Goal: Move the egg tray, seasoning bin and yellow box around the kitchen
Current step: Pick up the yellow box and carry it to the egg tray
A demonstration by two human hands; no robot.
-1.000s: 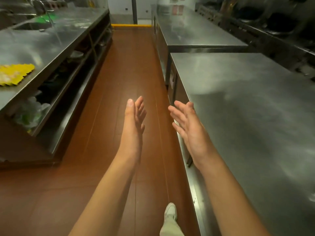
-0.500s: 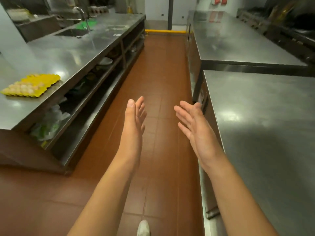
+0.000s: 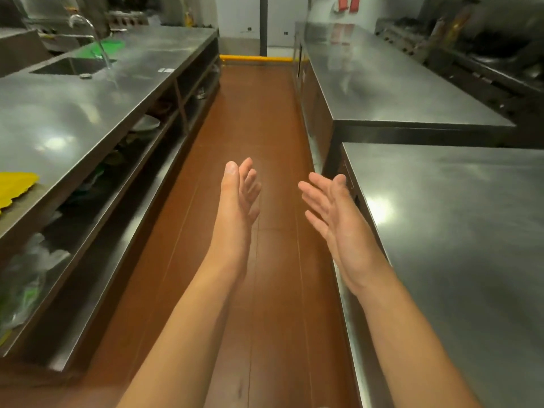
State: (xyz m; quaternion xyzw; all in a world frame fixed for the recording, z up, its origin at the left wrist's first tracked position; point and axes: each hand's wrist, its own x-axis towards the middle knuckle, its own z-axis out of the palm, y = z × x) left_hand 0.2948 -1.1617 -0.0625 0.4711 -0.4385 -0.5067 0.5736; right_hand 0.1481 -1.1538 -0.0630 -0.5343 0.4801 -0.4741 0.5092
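Well left of hands (image 3: 288,213): egg tray (image 3: 14,187)

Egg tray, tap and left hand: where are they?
Egg tray (image 3: 14,187): head view, its yellow corner at the picture's left edge.
Tap (image 3: 88,30): head view, its curved spout.
Left hand (image 3: 237,201): head view, its thumb side.

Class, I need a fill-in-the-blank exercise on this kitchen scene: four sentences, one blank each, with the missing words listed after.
1. Both the left hand and the right hand are open and hold ____.
2. The yellow egg tray lies on the steel counter on the person's ____ side.
3. The curved faucet stands beside the ____ set into that counter.
4. The floor between the counters is ____ in colour.

Missing words: nothing; left; sink; brown
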